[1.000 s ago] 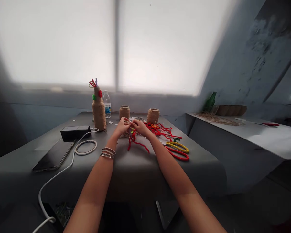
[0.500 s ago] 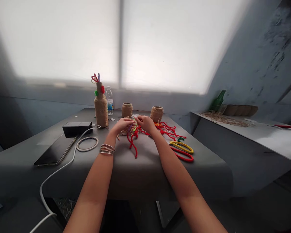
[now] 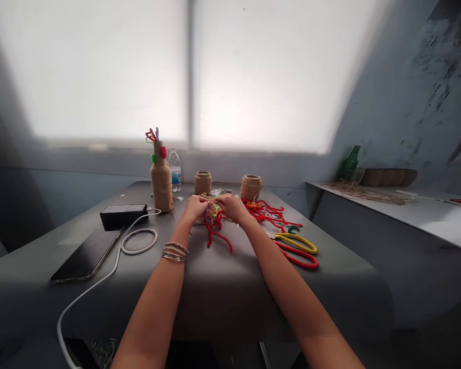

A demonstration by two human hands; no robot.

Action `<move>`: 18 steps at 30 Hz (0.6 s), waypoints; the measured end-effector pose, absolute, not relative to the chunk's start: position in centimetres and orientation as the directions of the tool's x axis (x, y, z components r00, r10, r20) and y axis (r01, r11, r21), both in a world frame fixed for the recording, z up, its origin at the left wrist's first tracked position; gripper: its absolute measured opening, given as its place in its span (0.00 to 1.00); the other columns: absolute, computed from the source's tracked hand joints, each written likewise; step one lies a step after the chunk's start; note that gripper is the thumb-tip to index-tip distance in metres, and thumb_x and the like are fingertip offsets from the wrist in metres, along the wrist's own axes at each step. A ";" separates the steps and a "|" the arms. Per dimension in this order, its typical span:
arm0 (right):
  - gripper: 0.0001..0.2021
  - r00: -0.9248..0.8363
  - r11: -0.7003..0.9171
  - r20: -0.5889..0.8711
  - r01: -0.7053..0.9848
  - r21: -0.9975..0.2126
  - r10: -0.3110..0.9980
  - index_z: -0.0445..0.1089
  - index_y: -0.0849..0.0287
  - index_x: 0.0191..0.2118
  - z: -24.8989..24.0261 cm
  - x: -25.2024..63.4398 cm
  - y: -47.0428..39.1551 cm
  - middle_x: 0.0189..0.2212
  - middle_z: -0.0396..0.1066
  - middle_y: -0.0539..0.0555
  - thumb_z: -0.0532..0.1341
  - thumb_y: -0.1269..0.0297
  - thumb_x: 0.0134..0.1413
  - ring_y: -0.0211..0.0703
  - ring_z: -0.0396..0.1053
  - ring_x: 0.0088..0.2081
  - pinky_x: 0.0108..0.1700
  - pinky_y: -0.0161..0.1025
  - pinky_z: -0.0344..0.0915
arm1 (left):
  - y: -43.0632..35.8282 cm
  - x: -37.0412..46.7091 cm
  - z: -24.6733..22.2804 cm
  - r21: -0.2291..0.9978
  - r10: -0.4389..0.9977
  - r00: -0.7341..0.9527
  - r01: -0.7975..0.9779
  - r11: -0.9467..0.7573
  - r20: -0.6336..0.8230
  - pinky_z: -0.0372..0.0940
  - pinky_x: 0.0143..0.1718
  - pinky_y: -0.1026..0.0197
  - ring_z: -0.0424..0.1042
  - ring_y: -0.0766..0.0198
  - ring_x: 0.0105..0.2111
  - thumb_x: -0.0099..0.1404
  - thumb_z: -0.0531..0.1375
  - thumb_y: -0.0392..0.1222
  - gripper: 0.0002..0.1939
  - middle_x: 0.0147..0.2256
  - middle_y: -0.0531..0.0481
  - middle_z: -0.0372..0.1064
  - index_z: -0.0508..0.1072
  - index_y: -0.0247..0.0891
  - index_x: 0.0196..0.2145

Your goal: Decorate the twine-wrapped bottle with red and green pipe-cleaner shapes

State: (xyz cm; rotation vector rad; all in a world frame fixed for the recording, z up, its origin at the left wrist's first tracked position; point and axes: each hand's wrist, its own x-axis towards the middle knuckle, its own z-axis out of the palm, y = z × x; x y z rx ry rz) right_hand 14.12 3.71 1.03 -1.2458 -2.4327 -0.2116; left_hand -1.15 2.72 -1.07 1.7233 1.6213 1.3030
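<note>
My left hand is closed in a pinch above the middle of the table. Just below its fingertips a bit of purple strand shows, and a red fuzzy yarn strand hangs down toward the near edge. Facing it, my right hand also has its fingers pinched together, almost touching the left fingertips. What lies between the right fingers is too small to make out. Behind and under both hands is a tangle of tan twine with some lime-green yarn. More red yarn spreads to the right of my right hand.
Scissors with yellow and red handles lie right of my forearm. Two twine-wrapped jars, a twine-wrapped bottle and a water bottle stand behind. Leftward are a tape roll, phone, black box and white cable.
The view has tilted up slightly, so things sit lower. Both hands remain pinched close together. The red strand's lower end has swung right, and the right fingers have dipped toward the tangle.
</note>
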 end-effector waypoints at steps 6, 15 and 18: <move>0.17 -0.498 0.544 0.399 0.839 -0.002 0.770 0.75 0.55 0.44 0.7 13.6 3.4 0.40 0.75 0.59 0.48 0.60 0.64 0.48 0.71 0.43 0.37 0.36 0.58 | 2.2 -1.1 -0.8 0.661 0.899 -0.060 0.700 -0.271 0.433 0.60 0.31 0.62 0.72 0.57 0.31 0.56 0.58 0.33 0.10 0.30 0.40 0.77 0.80 0.33 0.31; 0.18 -0.435 0.500 0.395 0.863 -0.074 0.809 0.75 0.54 0.40 0.6 13.0 2.9 0.39 0.76 0.58 0.47 0.61 0.63 0.47 0.71 0.41 0.36 0.36 0.57 | 2.3 -1.0 -0.8 0.775 0.944 -0.031 0.580 -0.251 0.329 0.57 0.25 0.64 0.67 0.64 0.23 0.54 0.60 0.35 0.08 0.20 0.48 0.71 0.80 0.33 0.26; 0.17 -0.394 0.484 0.402 0.862 -0.149 0.826 0.75 0.55 0.38 0.8 13.0 2.7 0.39 0.76 0.58 0.49 0.63 0.61 0.48 0.71 0.41 0.34 0.36 0.56 | 2.5 -1.0 -0.8 0.799 0.951 -0.007 0.544 -0.256 0.309 0.55 0.23 0.64 0.64 0.66 0.21 0.54 0.60 0.36 0.08 0.19 0.49 0.69 0.80 0.32 0.26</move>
